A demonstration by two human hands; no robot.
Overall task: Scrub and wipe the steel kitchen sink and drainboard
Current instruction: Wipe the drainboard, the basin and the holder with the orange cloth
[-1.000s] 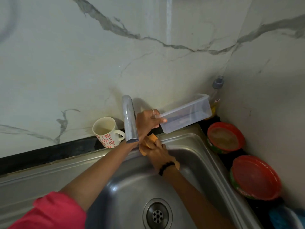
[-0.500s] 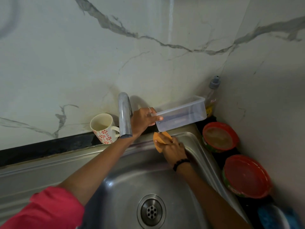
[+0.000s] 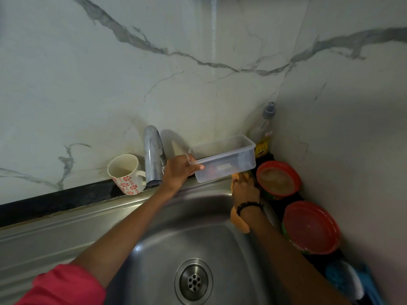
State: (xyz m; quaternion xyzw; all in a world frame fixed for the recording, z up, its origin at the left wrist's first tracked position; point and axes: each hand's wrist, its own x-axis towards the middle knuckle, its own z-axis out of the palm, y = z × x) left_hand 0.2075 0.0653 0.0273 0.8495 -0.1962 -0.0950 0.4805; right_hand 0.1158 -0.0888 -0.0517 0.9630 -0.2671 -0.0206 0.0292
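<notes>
Cloth hand has swept to the sink's back right corner while the box stays lifted.

The steel sink [image 3: 167, 247] fills the lower view, its drain close below both forearms and the ridged drainboard [image 3: 44, 236] well out to the left of the left arm. Since a second ago the right hand [image 3: 244, 189] has slid its orange cloth [image 3: 240, 221] along the back rim, from beside the tap [image 3: 154, 155] to the far right corner; that strip looks wiped now, the basin likely still to do. The left hand [image 3: 179, 170], arm stretched forward, pinches the near end of the clear plastic box [image 3: 224, 158], keeping it tilted just above the right hand. The right hand presses the cloth down, fingers curled over it, cloth trailing under the wrist. A patterned mug [image 3: 127, 175] stands left of the tap; two red-lidded tubs [image 3: 308, 225] sit just right of the right hand.
</notes>
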